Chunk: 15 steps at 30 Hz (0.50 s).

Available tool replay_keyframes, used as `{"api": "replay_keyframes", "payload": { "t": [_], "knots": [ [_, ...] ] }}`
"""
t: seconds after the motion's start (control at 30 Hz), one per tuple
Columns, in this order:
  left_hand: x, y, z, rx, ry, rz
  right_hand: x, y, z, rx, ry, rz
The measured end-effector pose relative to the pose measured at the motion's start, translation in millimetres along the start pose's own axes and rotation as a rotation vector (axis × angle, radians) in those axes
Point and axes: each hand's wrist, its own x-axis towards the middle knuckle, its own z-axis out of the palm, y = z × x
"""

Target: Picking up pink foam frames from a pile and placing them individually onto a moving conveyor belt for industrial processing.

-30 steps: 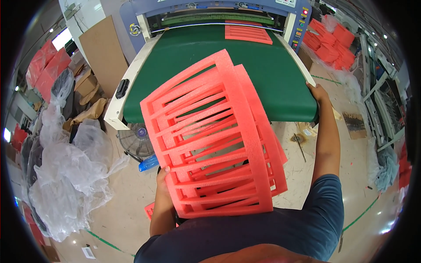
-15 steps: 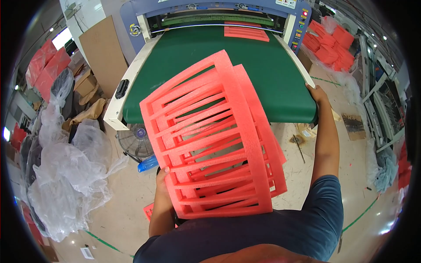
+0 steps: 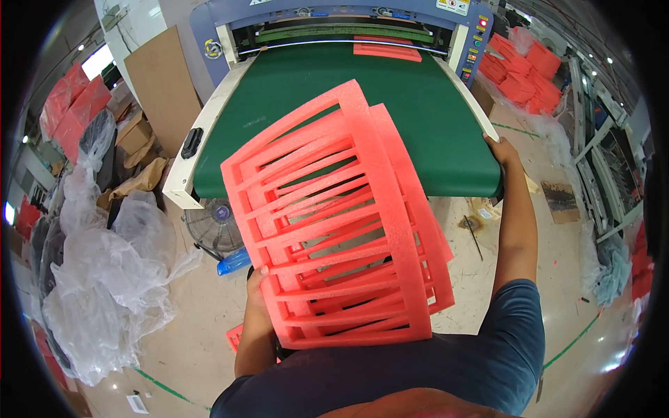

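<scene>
Several stacked pink slotted foam frames lean upright against my body, tilted and slightly fanned out. My left hand holds the stack at its left edge; the thumb shows and the other fingers are hidden behind the foam. At the right, my right hand is closed around the near end of the white side rail of the conveyor. Another pink foam piece lies flat on the green belt, partly under the machine's opening.
The blue-grey machine spans the far end, its button panel at right. A fan stands under the belt's left side. Plastic film and cardboard boxes crowd the left; pink foam is heaped at the far right.
The foam piece on the belt has moved slightly farther away, toward the machine's opening. Both hands and the stack of foam frames stay almost still.
</scene>
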Motion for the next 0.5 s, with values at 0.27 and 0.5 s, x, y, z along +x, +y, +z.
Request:
{"api": "replay_keyframes", "payload": {
  "t": [0.27,0.5],
  "knots": [
    [6.0,-2.5,-0.8,-0.019,-0.051,0.025,-6.4,-1.1,-4.8,-0.024,0.086,-0.006],
    [-0.8,3.3,1.9,0.005,-0.023,0.007,-192.2,-82.9,28.4,0.902,0.030,-0.594]
  ]
}}
